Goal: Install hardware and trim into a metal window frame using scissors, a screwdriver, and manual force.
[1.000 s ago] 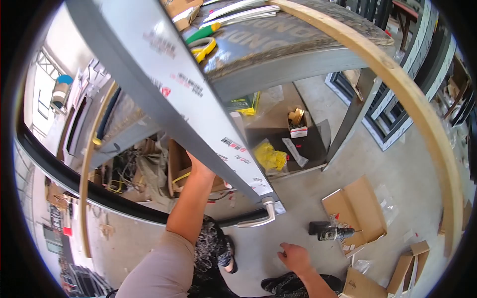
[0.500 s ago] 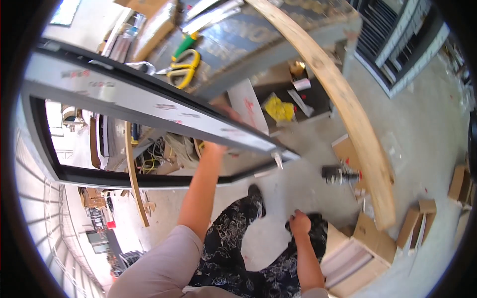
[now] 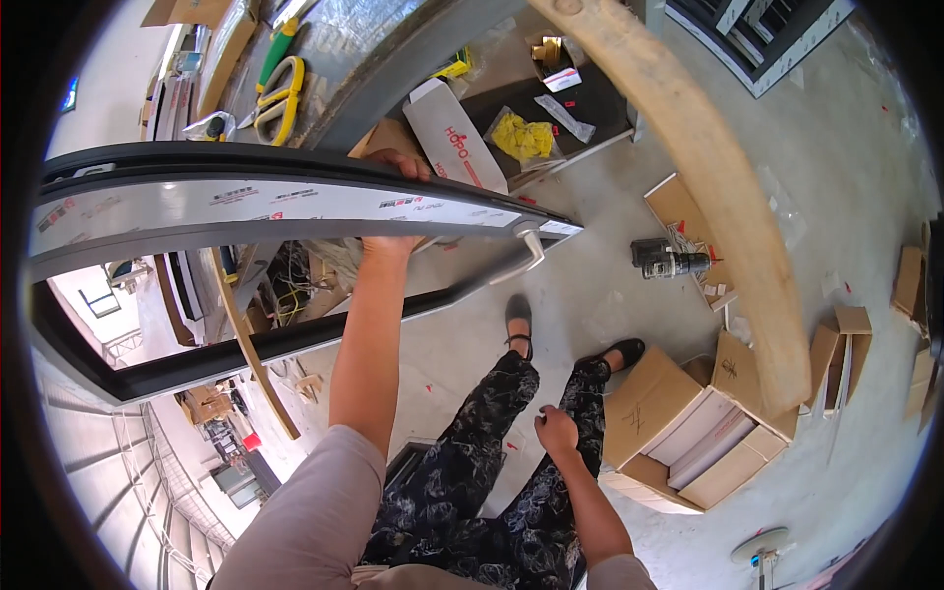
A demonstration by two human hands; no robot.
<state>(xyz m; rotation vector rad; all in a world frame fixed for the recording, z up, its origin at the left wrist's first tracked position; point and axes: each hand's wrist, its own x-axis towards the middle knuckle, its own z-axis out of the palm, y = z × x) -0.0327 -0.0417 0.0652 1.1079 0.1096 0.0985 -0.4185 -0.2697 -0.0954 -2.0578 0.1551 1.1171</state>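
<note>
My left hand (image 3: 396, 164) is wrapped round the long rail of a dark window or door sash frame (image 3: 246, 202), fingers over its upper edge. White protective film with red and black print covers the rail's face. A silver lever handle (image 3: 534, 252) sticks out near the frame's right end, and the frame's other long side runs below my arm. Out in front of my legs, my right hand (image 3: 558, 431) is curled closed, away from the frame. A small dark bit shows at its fingers, too small to name.
A curved wooden strip (image 3: 723, 187) arches across the right. Beyond it, a cordless drill (image 3: 669, 259) sits by a flat carton (image 3: 678, 211). An open cardboard box (image 3: 639, 413) stands right of my feet. Yellow-handled scissors (image 3: 298, 74) lie on the workbench (image 3: 393, 64), above a shelf with a white box (image 3: 454, 138).
The view has shifted, bringing both my shoes into sight. My left hand keeps its hold on the frame, whose handle now shows more fully. My right hand, still closed, appears slightly farther left.
</note>
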